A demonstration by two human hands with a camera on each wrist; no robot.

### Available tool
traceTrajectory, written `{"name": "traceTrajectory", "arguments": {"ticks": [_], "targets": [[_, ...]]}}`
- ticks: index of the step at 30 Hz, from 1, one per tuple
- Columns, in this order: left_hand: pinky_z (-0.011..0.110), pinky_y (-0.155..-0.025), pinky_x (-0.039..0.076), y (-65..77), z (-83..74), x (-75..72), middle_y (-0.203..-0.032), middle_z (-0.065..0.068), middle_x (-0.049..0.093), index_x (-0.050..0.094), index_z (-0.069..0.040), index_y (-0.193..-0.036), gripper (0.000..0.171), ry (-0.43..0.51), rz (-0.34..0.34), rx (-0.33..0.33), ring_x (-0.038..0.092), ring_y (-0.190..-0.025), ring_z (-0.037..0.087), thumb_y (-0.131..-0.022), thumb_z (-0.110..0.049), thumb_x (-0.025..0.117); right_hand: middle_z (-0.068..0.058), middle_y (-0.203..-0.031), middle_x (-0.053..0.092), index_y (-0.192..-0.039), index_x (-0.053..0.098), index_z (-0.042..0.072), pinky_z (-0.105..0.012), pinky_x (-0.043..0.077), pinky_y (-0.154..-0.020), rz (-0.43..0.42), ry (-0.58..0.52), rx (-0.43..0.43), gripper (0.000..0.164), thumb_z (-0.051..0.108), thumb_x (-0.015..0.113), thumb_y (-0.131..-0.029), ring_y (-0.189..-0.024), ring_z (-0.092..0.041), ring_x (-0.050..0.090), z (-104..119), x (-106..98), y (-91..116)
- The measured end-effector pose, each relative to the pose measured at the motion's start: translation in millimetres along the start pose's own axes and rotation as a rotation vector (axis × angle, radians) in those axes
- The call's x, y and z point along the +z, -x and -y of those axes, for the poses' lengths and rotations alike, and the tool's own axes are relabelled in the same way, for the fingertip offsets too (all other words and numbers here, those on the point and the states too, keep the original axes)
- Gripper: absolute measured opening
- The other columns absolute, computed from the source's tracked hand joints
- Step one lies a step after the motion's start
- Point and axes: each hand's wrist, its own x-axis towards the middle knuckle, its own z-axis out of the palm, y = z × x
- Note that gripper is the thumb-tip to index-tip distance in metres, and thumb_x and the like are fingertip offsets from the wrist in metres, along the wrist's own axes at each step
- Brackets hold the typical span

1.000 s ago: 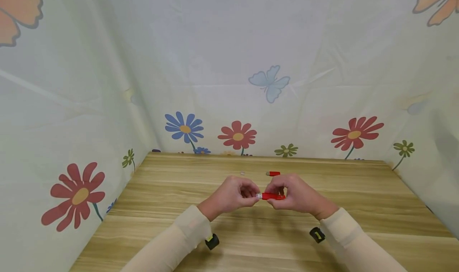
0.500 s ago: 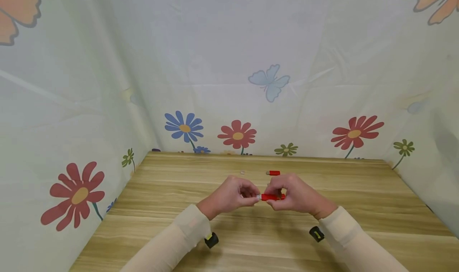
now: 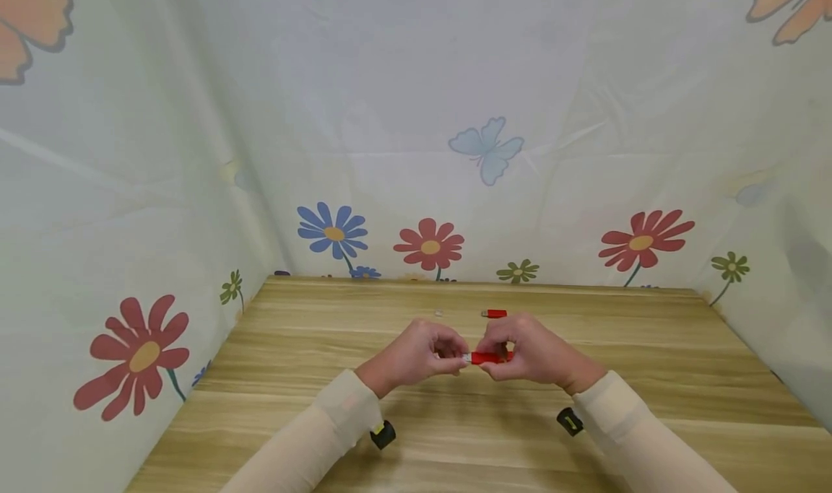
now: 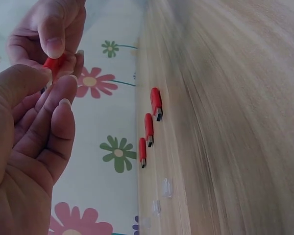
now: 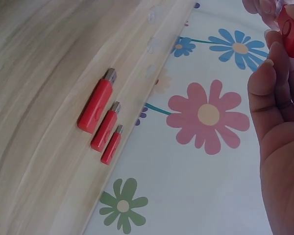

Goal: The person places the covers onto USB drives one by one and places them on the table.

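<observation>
A red USB flash drive [image 3: 482, 358] is held level between both hands above the table. My right hand [image 3: 536, 356] grips its red body between thumb and fingers. At the drive's metal end, my left hand [image 3: 416, 352] pinches a small clear cap, largely covered by the fingertips. In the right wrist view the held drive [image 5: 291, 36] shows at the upper right. Three more red USB drives lie in a row, of which the left wrist view shows a large one [image 4: 156, 100], a middle one [image 4: 149, 128] and a small one [image 4: 142, 151].
Clear caps lie on the table beyond the hands, among them one nearer cap [image 4: 167, 187] and a farther cap [image 4: 156, 206]. The wood-grain table [image 3: 312, 348] ends at a flower-printed curtain [image 3: 364, 118] behind and at the sides.
My right hand has edged slightly left with the drive, and a little less of the drive's metal end shows. The left hand stays nearly still, and the drives on the table have not moved.
</observation>
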Motion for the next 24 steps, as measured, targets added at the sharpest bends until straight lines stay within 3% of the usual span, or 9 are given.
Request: {"name": "traceTrajectory", "arguments": {"ticks": [11,19,24], "targets": [[0.017,-0.071,0.056,-12.1,0.7,4.7,-0.082,-0.008,0.072,0.076,-0.01,-0.101,0.012,-0.147,-0.002,-0.037,0.065,-0.071,0.001,-0.089,-0.011,0.08,0.013,-0.085,0.071,-0.095,0.079,0.024,-0.03,0.058,-0.063,0.014,0.013,0.079,0.015,0.014,0.083,-0.085,-0.068,-0.005,0.06,-10,2,4],[0.013,-0.069,0.053,-26.7,11.3,21.4,-0.081,-0.009,0.069,0.074,-0.012,-0.096,0.009,-0.293,0.025,-0.077,0.062,-0.07,-0.001,-0.09,-0.014,0.079,0.014,-0.083,0.069,-0.094,0.079,0.023,-0.026,0.058,-0.066,0.06,0.023,0.176,0.013,0.016,0.084,-0.085,-0.069,-0.002,0.06,-24,7,11],[0.012,-0.067,0.051,-36.5,21.9,32.9,-0.079,-0.01,0.068,0.073,-0.013,-0.093,0.008,-0.384,0.061,-0.082,0.059,-0.069,0.0,-0.09,-0.014,0.079,0.008,-0.087,0.071,-0.094,0.08,0.02,-0.025,0.058,-0.068,0.104,-0.011,0.225,0.011,0.014,0.083,-0.086,-0.072,-0.005,0.062,-31,11,16]]}}
